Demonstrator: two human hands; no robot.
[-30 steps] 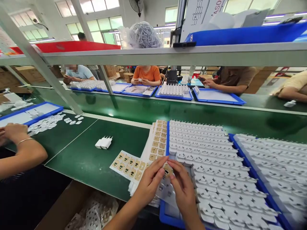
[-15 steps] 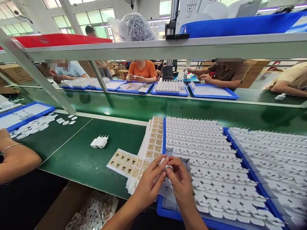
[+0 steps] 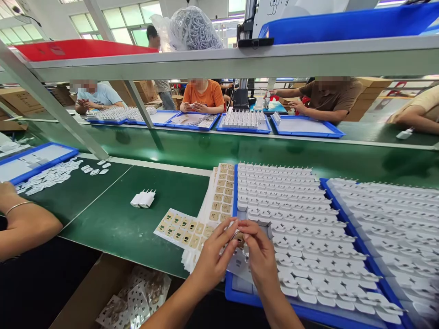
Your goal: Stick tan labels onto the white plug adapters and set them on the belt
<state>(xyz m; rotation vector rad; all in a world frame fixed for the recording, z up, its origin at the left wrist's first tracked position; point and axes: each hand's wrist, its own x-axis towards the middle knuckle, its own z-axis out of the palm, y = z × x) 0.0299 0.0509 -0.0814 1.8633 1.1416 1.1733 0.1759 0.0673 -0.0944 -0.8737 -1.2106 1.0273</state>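
My left hand and my right hand meet over the near left corner of a blue tray. Between their closed fingers is a small charger, mostly hidden, with a tan face showing. Rows of white plug chargers fill most of that tray. Left of my hands lies a sheet of tan stickers with dark cutouts. A taller stack of sticker sheets runs along the tray's left edge.
Two or three white plug chargers stand on the green table. A second full tray is at right. Another person's arm rests at left, near loose white pieces. Below is a box of used sheets. Co-workers sit across the bench.
My fingers have shifted on the charger, and its tan face now shows between them. The whole view has tilted slightly downward.
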